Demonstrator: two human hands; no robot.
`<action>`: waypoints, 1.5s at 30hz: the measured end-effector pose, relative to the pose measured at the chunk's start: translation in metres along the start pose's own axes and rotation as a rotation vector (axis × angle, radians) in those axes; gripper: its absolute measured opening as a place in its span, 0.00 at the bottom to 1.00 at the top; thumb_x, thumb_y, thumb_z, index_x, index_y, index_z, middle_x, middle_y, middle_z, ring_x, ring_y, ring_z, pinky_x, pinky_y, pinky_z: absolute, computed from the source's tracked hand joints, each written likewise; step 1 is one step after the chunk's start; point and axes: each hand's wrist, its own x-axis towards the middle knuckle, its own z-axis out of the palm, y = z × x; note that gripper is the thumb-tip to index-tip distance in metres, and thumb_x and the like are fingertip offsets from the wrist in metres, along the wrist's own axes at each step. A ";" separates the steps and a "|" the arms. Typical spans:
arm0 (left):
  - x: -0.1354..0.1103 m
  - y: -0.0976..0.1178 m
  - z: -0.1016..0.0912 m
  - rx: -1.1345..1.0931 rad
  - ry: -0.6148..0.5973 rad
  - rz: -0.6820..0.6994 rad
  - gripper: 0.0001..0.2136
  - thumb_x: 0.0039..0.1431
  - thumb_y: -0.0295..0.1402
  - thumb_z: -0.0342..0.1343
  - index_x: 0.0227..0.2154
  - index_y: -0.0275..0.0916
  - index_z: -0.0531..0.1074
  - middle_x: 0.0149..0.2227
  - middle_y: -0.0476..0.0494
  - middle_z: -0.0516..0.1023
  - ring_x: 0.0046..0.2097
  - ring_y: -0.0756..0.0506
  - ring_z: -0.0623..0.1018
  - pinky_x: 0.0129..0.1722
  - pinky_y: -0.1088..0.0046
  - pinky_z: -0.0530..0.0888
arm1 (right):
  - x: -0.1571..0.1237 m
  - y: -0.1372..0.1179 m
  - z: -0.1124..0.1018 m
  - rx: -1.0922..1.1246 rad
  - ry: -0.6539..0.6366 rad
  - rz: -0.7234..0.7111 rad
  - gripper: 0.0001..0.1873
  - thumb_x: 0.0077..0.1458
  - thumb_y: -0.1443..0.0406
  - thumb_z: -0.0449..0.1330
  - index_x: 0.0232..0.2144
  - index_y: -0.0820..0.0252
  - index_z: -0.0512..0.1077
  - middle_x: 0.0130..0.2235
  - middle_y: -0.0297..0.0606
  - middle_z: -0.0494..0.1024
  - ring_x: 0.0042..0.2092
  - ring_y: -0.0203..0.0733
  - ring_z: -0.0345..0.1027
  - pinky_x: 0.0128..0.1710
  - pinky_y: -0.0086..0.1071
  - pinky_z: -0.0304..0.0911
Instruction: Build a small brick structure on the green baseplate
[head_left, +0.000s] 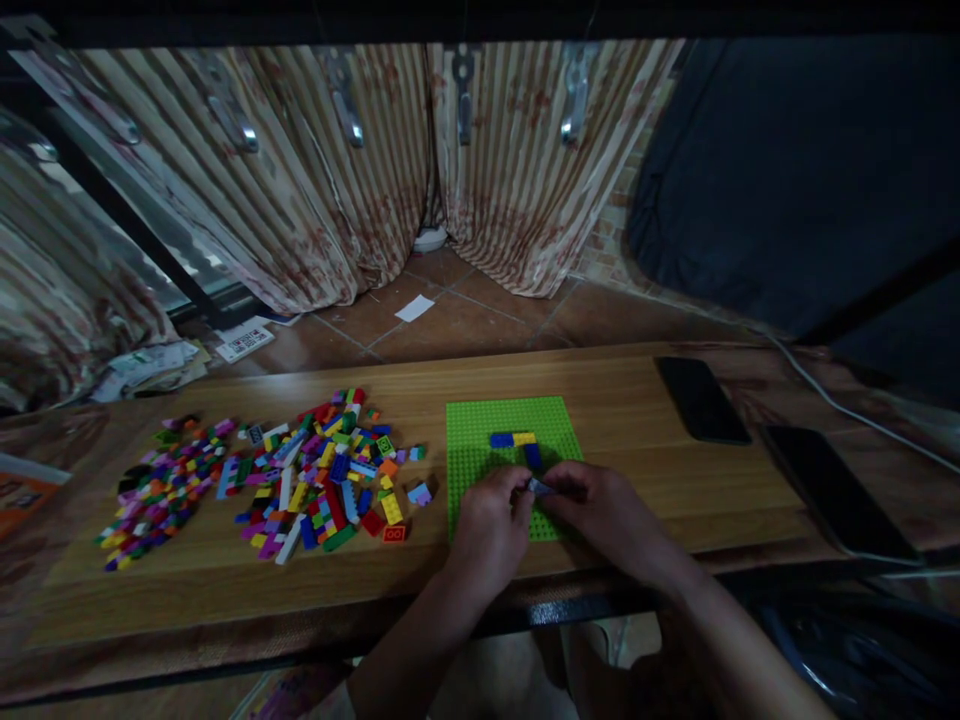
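Note:
A green studded baseplate (472, 425) lies on the wooden board in front of me. On it, a blue brick (501, 440) and a yellow brick (524, 438) form a short row, and another blue brick (532, 456) runs from the yellow end toward me. Over the plate's near half, my left hand (491, 510) and my right hand (596, 492) meet with closed fingers. Between their fingertips shows a small pale grey-blue brick (538, 487), pinched from both sides. My fingers hide part of it, and whether it touches the plate cannot be seen.
Left of the plate is a heap of mixed bricks (330, 480), with a pile of smaller pieces (176, 490) farther left. Two dark phones, one upper (701, 400) and one lower (836, 490), lie at right. A white cable (825, 390) runs behind them. Striped curtains (375, 200) hang beyond.

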 end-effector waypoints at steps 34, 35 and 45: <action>0.006 0.006 0.001 0.591 -0.064 -0.070 0.08 0.64 0.29 0.47 0.39 0.42 0.71 0.39 0.47 0.76 0.38 0.47 0.76 0.36 0.72 0.70 | 0.021 0.006 0.009 -0.186 0.189 -0.037 0.06 0.53 0.64 0.57 0.30 0.57 0.74 0.31 0.36 0.81 0.34 0.42 0.74 0.37 0.34 0.63; 0.006 0.006 0.001 0.591 -0.066 -0.075 0.08 0.64 0.29 0.47 0.39 0.42 0.71 0.39 0.47 0.76 0.38 0.47 0.76 0.36 0.72 0.70 | 0.022 0.007 0.009 -0.185 0.188 -0.038 0.06 0.53 0.64 0.57 0.30 0.57 0.75 0.31 0.36 0.81 0.34 0.42 0.74 0.37 0.34 0.63; 0.004 0.005 -0.001 0.596 -0.077 -0.095 0.09 0.64 0.30 0.47 0.42 0.42 0.71 0.41 0.46 0.76 0.39 0.46 0.76 0.37 0.71 0.70 | 0.025 0.012 0.007 -0.199 0.217 -0.032 0.09 0.53 0.61 0.57 0.29 0.57 0.75 0.29 0.36 0.79 0.32 0.41 0.72 0.34 0.33 0.62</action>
